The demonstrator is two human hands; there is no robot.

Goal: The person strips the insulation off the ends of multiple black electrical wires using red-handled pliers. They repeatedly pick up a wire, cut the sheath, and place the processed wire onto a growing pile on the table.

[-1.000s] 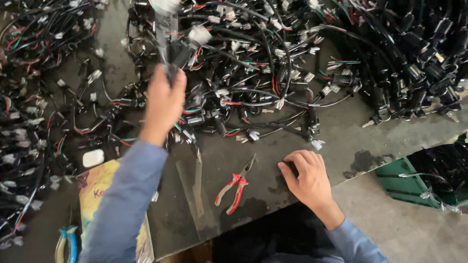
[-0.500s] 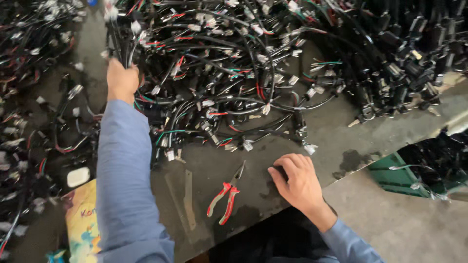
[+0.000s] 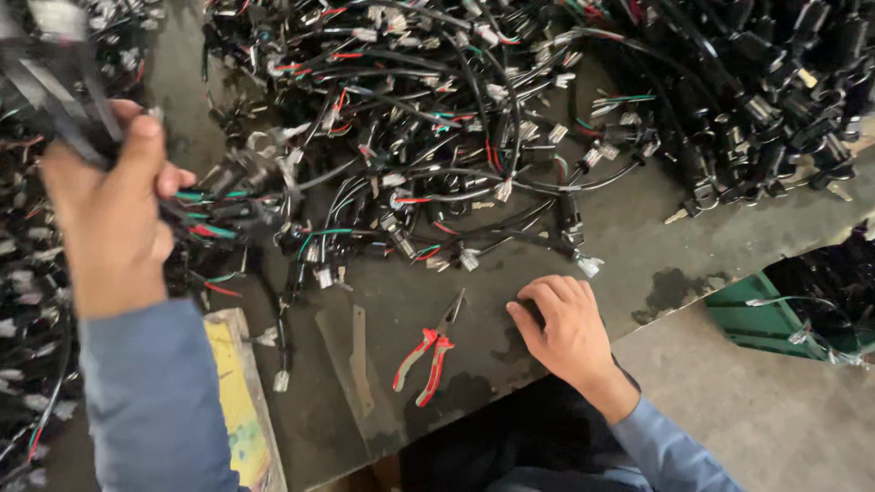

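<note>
Above the table (image 3: 638, 246), left hand (image 3: 109, 219) grips a wire harness (image 3: 64, 91).

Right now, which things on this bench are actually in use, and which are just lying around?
In use:
left hand, grip shut on the black wire bundle
right hand, resting flat on the bench

Lying about:
red-handled pliers
flat metal strip
heap of wire harnesses
green crate

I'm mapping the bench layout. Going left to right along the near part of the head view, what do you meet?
Left hand gripping a wire bundle → yellow board → metal strip → red pliers → right hand flat on the table → green crate.
</note>
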